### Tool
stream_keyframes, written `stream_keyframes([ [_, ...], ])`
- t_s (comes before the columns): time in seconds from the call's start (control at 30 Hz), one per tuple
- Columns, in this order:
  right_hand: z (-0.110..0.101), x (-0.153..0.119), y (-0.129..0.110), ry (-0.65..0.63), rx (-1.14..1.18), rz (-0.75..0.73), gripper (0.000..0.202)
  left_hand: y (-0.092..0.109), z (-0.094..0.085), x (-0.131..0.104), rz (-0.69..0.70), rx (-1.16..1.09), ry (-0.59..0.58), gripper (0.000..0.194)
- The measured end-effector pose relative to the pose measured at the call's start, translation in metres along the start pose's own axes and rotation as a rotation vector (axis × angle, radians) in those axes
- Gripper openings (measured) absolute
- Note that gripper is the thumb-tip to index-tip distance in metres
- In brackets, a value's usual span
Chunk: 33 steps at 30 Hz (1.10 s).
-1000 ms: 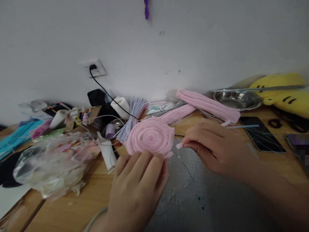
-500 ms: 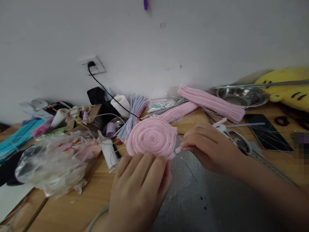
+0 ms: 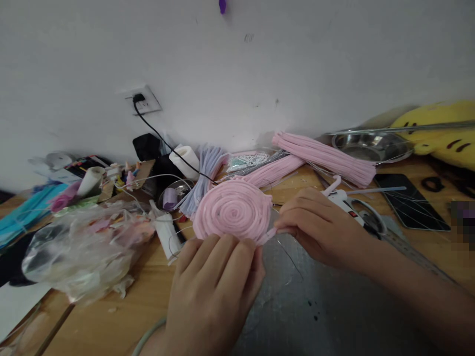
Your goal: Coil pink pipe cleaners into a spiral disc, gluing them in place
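A flat round coil of fuzzy pink pipe cleaners stands tilted toward me, wound in a spiral. My left hand is closed on its lower edge, fingers across the front; the thumb is mostly hidden. At the coil's lower right, my right hand pinches a pink pipe cleaner, whose near end meets the rim. Another length of it sticks out above the right hand. A thin wire hangs below the right fingertips. Close behind the right hand lies a white glue gun, partly covered.
Pink pipe cleaner bundles and a lilac bundle lie behind the coil. A plastic bag and white glue-stick-like box sit left. To the right are scissors, a phone and a metal bowl. A grey mat lies in front.
My right hand has moved slightly left toward the coil, bringing the pinched pipe cleaner against its rim. The tail above the right hand now bends upward. The left hand keeps its hold.
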State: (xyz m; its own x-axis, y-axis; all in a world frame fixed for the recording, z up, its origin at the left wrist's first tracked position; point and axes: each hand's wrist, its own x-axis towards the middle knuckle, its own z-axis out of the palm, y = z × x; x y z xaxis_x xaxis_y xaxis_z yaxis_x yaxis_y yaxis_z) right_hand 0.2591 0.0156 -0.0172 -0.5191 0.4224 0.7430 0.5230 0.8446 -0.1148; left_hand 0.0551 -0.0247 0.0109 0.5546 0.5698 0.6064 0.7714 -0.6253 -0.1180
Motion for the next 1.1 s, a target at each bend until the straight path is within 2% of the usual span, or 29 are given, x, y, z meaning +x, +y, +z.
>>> stream_keyframes([
  [0.4,0.0020,-0.0008,0.0015,0.015,0.075,0.053,0.009,0.0017,0.0003,0.0010,0.003,0.004,-0.005,0.020],
  [0.53,0.0032,-0.0024,0.0043,0.006,0.024,0.037,0.010,0.0017,0.0002,0.0001,0.006,-0.006,-0.011,0.022],
  [0.67,0.0036,-0.0021,0.0053,0.005,-0.004,0.081,0.014,0.0018,0.0004,-0.0008,-0.004,-0.037,-0.005,0.020],
  [0.87,0.0046,0.0006,0.0029,0.004,0.149,0.109,0.008,0.0017,-0.0015,-0.0014,-0.073,-0.015,0.052,0.018],
  [1.1,0.0017,0.0023,-0.0012,-0.019,0.261,0.144,0.007,-0.0008,0.0015,-0.0009,-0.041,-0.120,-0.008,0.014],
])
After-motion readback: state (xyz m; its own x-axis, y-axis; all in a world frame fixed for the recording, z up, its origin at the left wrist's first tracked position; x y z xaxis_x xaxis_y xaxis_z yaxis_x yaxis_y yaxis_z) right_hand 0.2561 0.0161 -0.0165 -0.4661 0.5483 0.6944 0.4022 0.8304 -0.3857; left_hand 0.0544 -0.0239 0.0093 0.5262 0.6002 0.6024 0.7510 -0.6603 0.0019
